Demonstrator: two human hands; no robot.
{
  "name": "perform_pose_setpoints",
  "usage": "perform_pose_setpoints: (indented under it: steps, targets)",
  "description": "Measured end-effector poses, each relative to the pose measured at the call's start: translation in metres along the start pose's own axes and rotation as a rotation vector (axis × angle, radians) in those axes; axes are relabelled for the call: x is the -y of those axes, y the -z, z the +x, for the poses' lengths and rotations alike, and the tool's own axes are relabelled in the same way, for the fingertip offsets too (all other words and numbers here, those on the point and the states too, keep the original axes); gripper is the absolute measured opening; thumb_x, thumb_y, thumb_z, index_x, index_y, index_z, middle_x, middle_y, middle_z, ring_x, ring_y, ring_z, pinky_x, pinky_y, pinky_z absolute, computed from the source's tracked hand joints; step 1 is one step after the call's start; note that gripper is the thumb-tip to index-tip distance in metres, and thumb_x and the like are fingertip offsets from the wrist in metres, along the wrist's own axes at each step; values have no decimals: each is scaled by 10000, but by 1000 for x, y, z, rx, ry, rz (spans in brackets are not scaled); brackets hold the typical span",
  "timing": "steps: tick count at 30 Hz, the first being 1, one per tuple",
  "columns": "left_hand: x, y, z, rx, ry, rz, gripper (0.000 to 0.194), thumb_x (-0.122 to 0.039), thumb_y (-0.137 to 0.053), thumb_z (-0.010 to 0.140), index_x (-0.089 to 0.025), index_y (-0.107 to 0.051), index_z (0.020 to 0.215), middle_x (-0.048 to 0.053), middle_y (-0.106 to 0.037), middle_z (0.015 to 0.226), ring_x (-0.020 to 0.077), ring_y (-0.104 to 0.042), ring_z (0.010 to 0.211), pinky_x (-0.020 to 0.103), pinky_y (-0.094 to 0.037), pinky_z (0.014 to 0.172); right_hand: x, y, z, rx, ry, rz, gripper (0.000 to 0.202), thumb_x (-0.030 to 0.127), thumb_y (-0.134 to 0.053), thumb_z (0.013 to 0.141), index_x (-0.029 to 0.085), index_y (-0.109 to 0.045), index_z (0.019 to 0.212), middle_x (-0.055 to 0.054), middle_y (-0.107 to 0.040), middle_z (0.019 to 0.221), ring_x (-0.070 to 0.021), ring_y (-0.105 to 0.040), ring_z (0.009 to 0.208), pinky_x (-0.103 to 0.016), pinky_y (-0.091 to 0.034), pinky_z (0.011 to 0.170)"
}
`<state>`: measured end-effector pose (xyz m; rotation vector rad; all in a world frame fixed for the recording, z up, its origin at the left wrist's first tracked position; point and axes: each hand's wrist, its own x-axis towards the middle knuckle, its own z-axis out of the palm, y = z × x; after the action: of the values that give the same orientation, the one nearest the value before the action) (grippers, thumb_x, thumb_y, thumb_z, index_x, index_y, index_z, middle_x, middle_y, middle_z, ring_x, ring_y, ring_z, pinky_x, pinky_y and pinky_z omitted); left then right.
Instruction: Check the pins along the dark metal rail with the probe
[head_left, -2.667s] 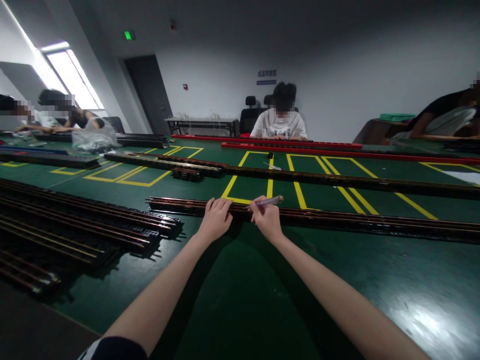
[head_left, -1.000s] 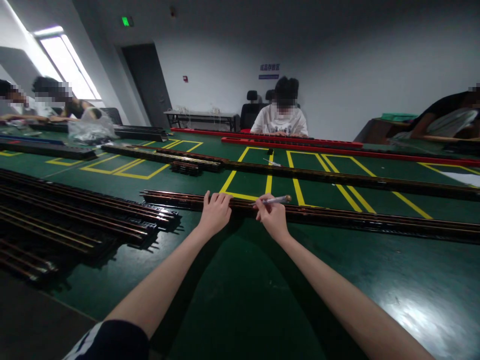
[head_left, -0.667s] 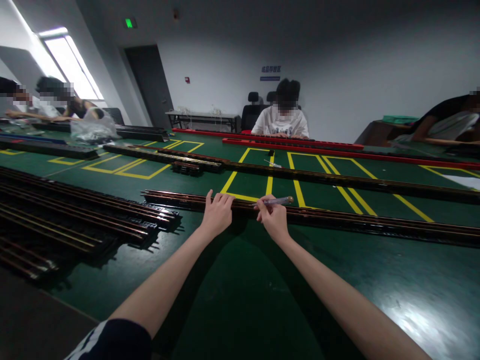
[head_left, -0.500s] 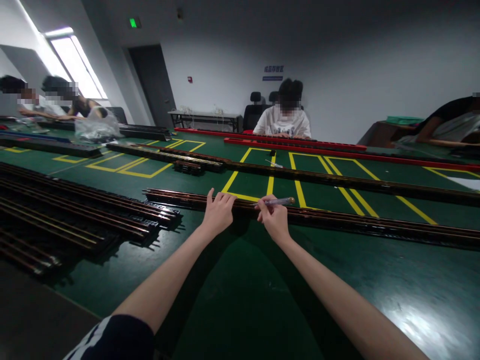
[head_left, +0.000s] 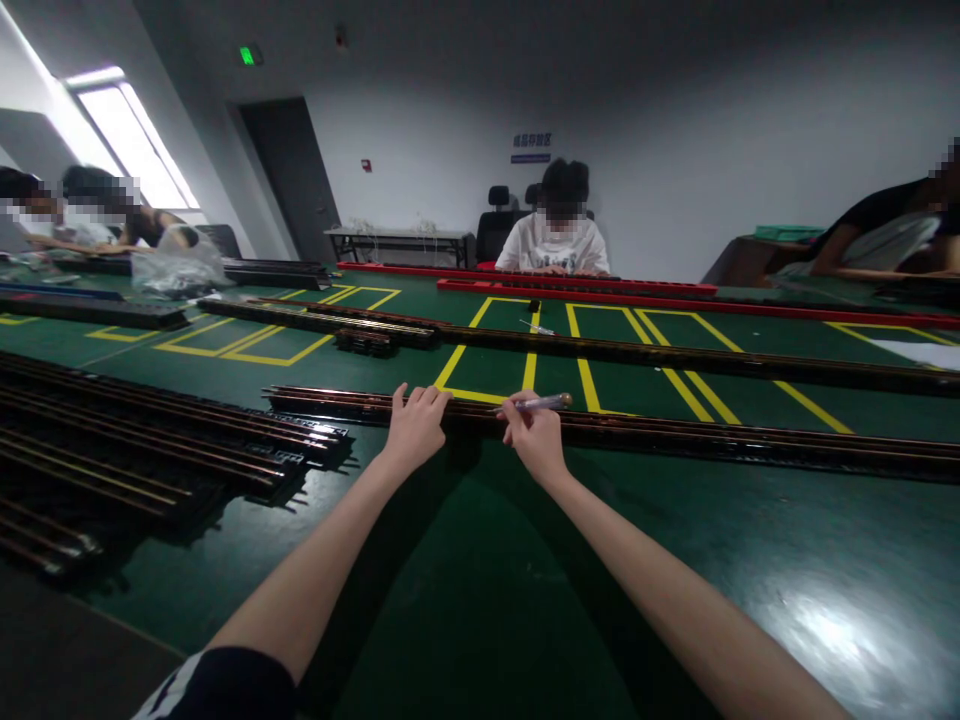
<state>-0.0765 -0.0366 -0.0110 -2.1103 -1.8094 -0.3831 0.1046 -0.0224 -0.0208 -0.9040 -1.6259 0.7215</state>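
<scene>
A long dark rail (head_left: pixel 675 440) with copper-coloured rods along it lies across the green table (head_left: pixel 480 600) in front of me. My left hand (head_left: pixel 416 425) grips it near its left part, fingers bent over the far side and partly hidden. Just to the right, my right hand (head_left: pixel 534 435) pinches a slim screwdriver (head_left: pixel 546 402) with a clear handle and a brownish end cap. Its handle points right, and its thin tip slants down to the rail between my hands. What exactly the tip touches is too small to make out.
Several similar rails (head_left: pixel 150 440) lie side by side at the left. Another long rail (head_left: pixel 712 365) runs parallel farther back, with a small clear-handled tool (head_left: pixel 540 328) beyond it. Red rails (head_left: pixel 585 287) and a plastic bag (head_left: pixel 180 262) are farther off. A person (head_left: pixel 555 235) sits opposite.
My view has turned slightly to the right, so the scene sits farther left. Both hands keep about the same places on the rail, and the screwdriver stays in my right hand.
</scene>
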Motion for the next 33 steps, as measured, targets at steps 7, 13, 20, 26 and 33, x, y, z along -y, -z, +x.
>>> perform_pose_setpoints:
  steps: [7,13,20,26,33]
  targets:
    - [7,1,-2,4,-1,25,474,-35,-399,724,-159,-583,1143,106,-637,1101,268,-544,1067,521,-254,1041,0,1,0,8,6,-2,383,548,-455,845,185,-525,747,-41,-629,670,-127,-558,438,-250,-464,389]
    - [11,-5,-8,-61,-13,9,470,-33,-337,772,-166,-574,1154,114,-628,1147,252,-537,1100,492,-259,1048,-1,0,1,11,-11,4,391,561,-443,844,188,-521,753,-45,-634,678,-133,-563,441,-261,-472,392]
    - [6,-14,-11,-29,-32,-96,471,-153,-357,805,-190,-494,1254,98,-571,1261,236,-477,1194,486,-211,1084,-1,0,0,-6,-26,5,401,577,-434,838,195,-516,750,-37,-626,658,-138,-570,445,-270,-483,404]
    - [2,-14,-10,34,-16,-123,483,-246,-380,819,-189,-458,1292,99,-550,1283,251,-443,1220,506,-194,1086,-1,1,0,-72,-23,1,363,534,-443,850,194,-500,737,-38,-613,648,-136,-555,439,-265,-469,403]
    - [3,-13,-8,32,-5,-132,427,-270,-375,833,-196,-499,1235,97,-573,1246,250,-459,1193,496,-208,1075,-2,1,1,-18,-26,0,317,480,-456,857,197,-490,719,-30,-604,625,-136,-554,432,-258,-461,403]
